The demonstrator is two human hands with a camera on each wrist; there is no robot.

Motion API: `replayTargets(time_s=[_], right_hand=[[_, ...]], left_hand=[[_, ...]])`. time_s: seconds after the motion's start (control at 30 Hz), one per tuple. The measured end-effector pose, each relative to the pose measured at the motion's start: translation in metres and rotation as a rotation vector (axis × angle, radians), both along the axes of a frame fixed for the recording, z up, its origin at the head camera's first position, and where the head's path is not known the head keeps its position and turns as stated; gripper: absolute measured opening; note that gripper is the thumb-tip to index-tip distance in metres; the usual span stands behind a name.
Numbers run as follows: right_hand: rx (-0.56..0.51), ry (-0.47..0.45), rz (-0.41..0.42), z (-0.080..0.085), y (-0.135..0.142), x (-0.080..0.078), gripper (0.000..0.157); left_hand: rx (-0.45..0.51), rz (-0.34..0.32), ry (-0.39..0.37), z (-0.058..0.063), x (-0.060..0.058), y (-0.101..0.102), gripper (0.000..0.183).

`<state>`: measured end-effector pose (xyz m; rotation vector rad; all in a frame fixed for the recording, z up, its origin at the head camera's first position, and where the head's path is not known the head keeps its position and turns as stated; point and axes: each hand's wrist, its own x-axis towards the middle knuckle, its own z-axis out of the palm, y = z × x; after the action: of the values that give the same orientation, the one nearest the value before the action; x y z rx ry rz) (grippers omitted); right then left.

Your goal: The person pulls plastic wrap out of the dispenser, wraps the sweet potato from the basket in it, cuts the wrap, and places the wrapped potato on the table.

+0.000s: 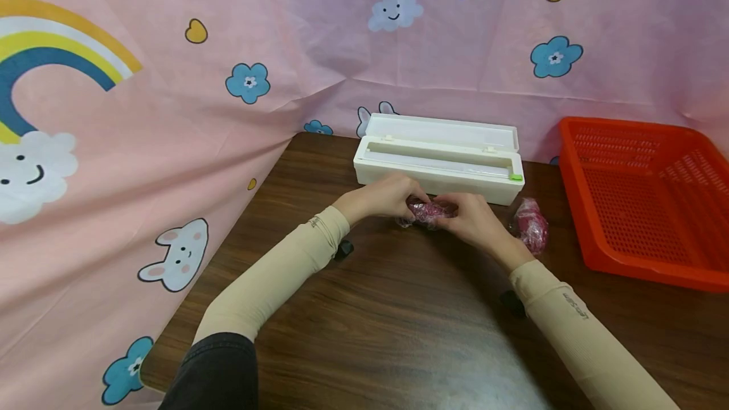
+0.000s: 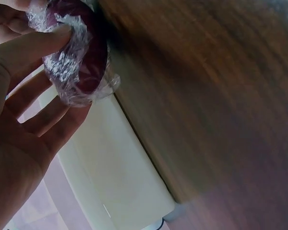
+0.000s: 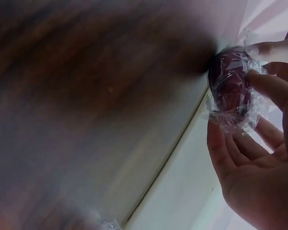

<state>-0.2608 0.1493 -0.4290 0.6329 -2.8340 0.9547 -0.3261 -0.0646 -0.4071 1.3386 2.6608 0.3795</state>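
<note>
Both hands hold one rounded, dark red-purple item (image 1: 429, 212) wrapped in crinkled clear cling film, low over the table in front of a white box. My left hand (image 1: 387, 197) grips its left side; in the left wrist view the thumb presses on the film (image 2: 69, 62) and the fingers curl behind. From the right, my right hand (image 1: 473, 220) grips the same wrapped item (image 3: 230, 86), thumb on the near face and fingers around the back. Loose film edges stick out around it. What kind of food or object lies inside, I cannot tell.
Behind the hands stands the long white cling film box (image 1: 438, 177), lid raised, a roll inside and a green tab at its right end. Right of my right hand lies another film-wrapped reddish item (image 1: 532, 226). An orange-red plastic basket (image 1: 578, 201) stands farther right on the brown wooden table (image 1: 387, 328).
</note>
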Motion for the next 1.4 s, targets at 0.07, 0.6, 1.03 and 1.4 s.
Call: replayTargets(time_s=[0.07, 0.6, 1.03, 1.4], right_hand=[[0.006, -0.017, 0.017, -0.001, -0.001, 0.001, 0.039], [0.104, 0.088, -0.133, 0.0, 0.002, 0.028, 0.038], [0.2, 0.326, -0.41, 0.0, 0.033, 0.059, 0.036], [0.263, 0.276, -0.472, -0.004, 0.036, 0.053, 0.038]], left_hand=[[0.009, 0.004, 0.009, 0.0, 0.003, 0.0, 0.04], [0.068, -0.005, 0.074, -0.009, 0.018, 0.004, 0.049], [0.047, -0.027, 0.137, -0.006, 0.034, 0.008, 0.037], [0.029, -0.054, 0.099, -0.007, 0.056, 0.015, 0.035]])
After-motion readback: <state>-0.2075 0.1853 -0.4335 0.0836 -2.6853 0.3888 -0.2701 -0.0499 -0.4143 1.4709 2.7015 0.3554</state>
